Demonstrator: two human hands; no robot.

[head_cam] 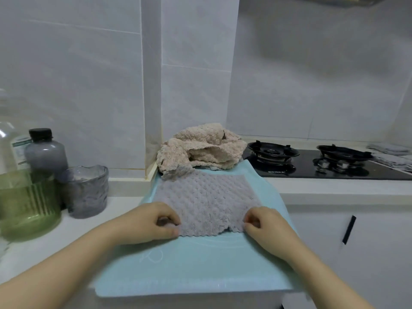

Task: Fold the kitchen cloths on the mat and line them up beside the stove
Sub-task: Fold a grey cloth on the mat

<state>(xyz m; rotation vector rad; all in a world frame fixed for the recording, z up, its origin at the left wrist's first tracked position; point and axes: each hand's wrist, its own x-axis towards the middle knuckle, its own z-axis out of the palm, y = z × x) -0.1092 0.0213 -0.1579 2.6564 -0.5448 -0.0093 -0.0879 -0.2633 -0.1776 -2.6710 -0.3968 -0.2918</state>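
Observation:
A grey-lilac cloth [207, 197] lies spread flat on the light blue mat [196, 264]. My left hand [153, 221] pinches its near left corner, and my right hand [265, 224] pinches its near right corner. A crumpled beige cloth [200, 148] sits in a heap at the mat's far end, against the tiled wall corner. The black gas stove [312, 161] lies to the right of that heap. Grey folded cloths [392, 155] rest on the counter at the stove's far right side.
On the left of the counter stand a green ribbed glass jar [29, 208], a grey bottle with a black cap [44, 152], a smoky glass cup [87, 190] and a clear bottle [9, 143]. A white cabinet with a black handle [349, 229] is below the stove.

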